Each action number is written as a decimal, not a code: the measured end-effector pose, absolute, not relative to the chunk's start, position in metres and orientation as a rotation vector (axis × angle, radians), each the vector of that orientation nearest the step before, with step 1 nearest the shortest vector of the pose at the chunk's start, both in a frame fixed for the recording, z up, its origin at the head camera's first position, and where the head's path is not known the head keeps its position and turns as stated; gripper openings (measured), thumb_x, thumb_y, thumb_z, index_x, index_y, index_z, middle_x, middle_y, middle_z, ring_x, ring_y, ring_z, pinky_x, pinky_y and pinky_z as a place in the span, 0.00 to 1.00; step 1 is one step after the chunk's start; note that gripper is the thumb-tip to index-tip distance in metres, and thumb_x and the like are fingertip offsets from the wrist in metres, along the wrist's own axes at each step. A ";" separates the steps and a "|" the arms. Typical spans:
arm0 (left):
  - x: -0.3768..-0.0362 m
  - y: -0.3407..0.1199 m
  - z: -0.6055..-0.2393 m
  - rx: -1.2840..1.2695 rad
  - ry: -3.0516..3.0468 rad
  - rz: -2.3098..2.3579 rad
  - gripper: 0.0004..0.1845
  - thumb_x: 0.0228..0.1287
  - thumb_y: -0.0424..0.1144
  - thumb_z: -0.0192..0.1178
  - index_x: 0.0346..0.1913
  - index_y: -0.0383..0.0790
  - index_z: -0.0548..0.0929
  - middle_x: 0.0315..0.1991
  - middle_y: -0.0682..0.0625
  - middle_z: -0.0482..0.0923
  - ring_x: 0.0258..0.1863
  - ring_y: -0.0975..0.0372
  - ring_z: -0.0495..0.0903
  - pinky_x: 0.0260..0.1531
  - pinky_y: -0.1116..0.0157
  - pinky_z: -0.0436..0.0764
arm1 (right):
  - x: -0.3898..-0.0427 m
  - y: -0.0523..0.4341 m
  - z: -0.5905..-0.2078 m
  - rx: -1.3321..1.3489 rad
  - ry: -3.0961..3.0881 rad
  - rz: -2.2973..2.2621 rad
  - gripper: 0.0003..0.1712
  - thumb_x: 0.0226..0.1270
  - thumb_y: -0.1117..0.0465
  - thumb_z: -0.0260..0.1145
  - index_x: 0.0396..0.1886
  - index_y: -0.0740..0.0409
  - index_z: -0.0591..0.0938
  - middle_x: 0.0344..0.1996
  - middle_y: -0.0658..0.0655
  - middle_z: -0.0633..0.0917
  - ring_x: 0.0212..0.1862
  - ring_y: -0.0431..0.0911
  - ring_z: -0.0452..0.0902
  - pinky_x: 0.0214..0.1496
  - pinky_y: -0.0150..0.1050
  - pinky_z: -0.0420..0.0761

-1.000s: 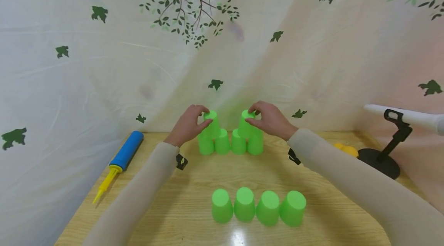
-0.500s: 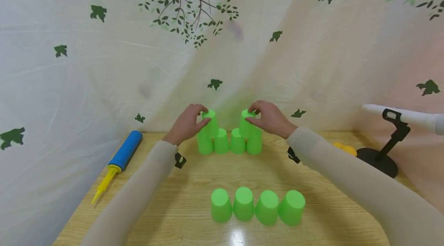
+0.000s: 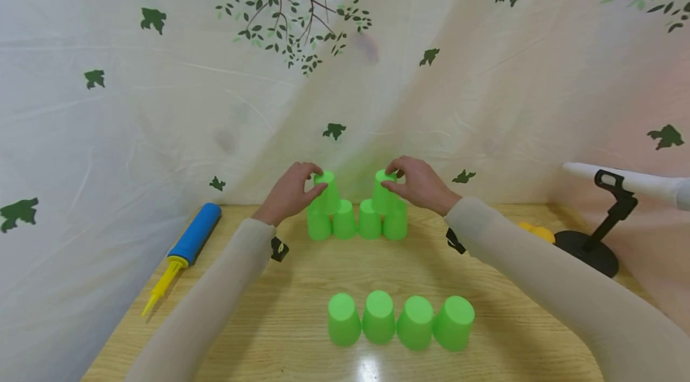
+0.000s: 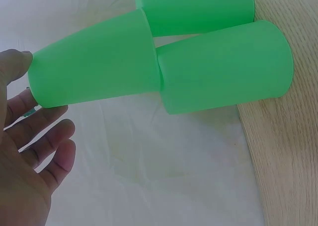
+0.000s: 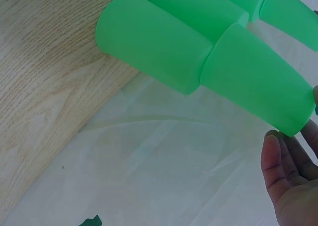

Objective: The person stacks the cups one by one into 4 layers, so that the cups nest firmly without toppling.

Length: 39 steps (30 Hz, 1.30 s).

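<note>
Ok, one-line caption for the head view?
Left hand and right hand each hold a top cup on the far row; four cups near.

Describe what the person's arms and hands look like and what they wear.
Both arms are covered to the wrist by snug, pale beige sleeves, left sleeve and right sleeve. A small black fitting sits under each wrist. The left hand and right hand are bare: no gloves or rings visible.

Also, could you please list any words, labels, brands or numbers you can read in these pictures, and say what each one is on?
None: no readable text shows in any view.
The green cups are plain, with no print.
The blue and yellow pump shows no label.
The backdrop cloth carries only printed leaves and branches.
The black stand shows no marking.
</note>
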<state>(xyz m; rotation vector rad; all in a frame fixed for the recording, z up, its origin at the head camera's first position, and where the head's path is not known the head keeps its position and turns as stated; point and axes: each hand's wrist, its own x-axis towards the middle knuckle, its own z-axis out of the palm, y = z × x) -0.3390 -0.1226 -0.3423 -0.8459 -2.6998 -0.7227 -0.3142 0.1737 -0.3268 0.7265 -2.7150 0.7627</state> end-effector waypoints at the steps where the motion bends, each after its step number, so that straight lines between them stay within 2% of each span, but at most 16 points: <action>1: -0.339 -0.123 -0.342 -0.845 -2.701 -0.725 0.19 0.67 0.46 0.57 0.53 0.37 0.75 0.49 0.44 0.73 0.50 0.50 0.72 0.50 0.56 0.73 | -0.314 0.174 -0.327 0.726 -2.716 0.763 0.15 0.64 0.55 0.66 0.44 0.62 0.80 0.42 0.57 0.81 0.45 0.55 0.77 0.46 0.45 0.75; 12: -0.339 -0.123 -0.343 -0.839 -2.694 -0.701 0.19 0.67 0.47 0.58 0.53 0.36 0.76 0.48 0.45 0.73 0.48 0.53 0.71 0.48 0.57 0.73 | -0.315 0.175 -0.328 0.710 -2.737 0.769 0.16 0.65 0.54 0.65 0.45 0.61 0.80 0.44 0.57 0.80 0.47 0.55 0.76 0.48 0.46 0.75; 19: -0.337 -0.128 -0.338 -0.900 -2.581 -0.682 0.16 0.66 0.44 0.59 0.49 0.37 0.77 0.50 0.46 0.74 0.51 0.55 0.67 0.54 0.57 0.68 | -0.310 0.176 -0.324 0.701 -2.649 0.774 0.15 0.64 0.54 0.66 0.43 0.61 0.80 0.47 0.57 0.77 0.50 0.55 0.73 0.51 0.49 0.73; 21: -0.331 -0.129 -0.334 -0.940 -2.527 -0.666 0.15 0.65 0.44 0.60 0.48 0.37 0.77 0.49 0.47 0.74 0.51 0.54 0.67 0.54 0.56 0.67 | -0.303 0.179 -0.322 0.738 -2.601 0.765 0.14 0.64 0.54 0.66 0.42 0.60 0.79 0.46 0.56 0.77 0.48 0.53 0.73 0.48 0.48 0.74; 26: -0.303 -0.129 -0.320 -1.090 -2.375 -0.611 0.15 0.64 0.43 0.61 0.47 0.36 0.78 0.47 0.48 0.75 0.49 0.54 0.68 0.52 0.55 0.67 | -0.275 0.186 -0.318 0.866 -2.484 0.722 0.13 0.63 0.55 0.67 0.41 0.58 0.80 0.43 0.52 0.77 0.45 0.47 0.74 0.42 0.44 0.75; 30: -0.269 -0.130 -0.318 -1.202 -2.328 -0.576 0.14 0.63 0.42 0.62 0.47 0.37 0.78 0.47 0.49 0.75 0.49 0.55 0.68 0.51 0.56 0.69 | -0.248 0.190 -0.324 0.990 -2.424 0.653 0.13 0.59 0.56 0.70 0.41 0.55 0.80 0.42 0.49 0.77 0.44 0.44 0.73 0.42 0.42 0.76; 35: -0.228 -0.131 -0.333 -1.317 -2.344 -0.538 0.14 0.61 0.43 0.64 0.47 0.41 0.78 0.46 0.53 0.74 0.49 0.59 0.68 0.49 0.59 0.71 | -0.211 0.193 -0.339 1.108 -2.414 0.590 0.16 0.55 0.57 0.73 0.42 0.52 0.79 0.41 0.44 0.76 0.43 0.40 0.72 0.42 0.38 0.77; 39: -0.205 -0.132 -0.352 -1.396 -2.362 -0.547 0.16 0.59 0.44 0.66 0.47 0.43 0.78 0.46 0.56 0.74 0.49 0.62 0.68 0.48 0.60 0.71 | -0.187 0.189 -0.354 1.209 -2.426 0.600 0.17 0.56 0.57 0.73 0.44 0.50 0.78 0.42 0.44 0.76 0.44 0.39 0.73 0.44 0.36 0.77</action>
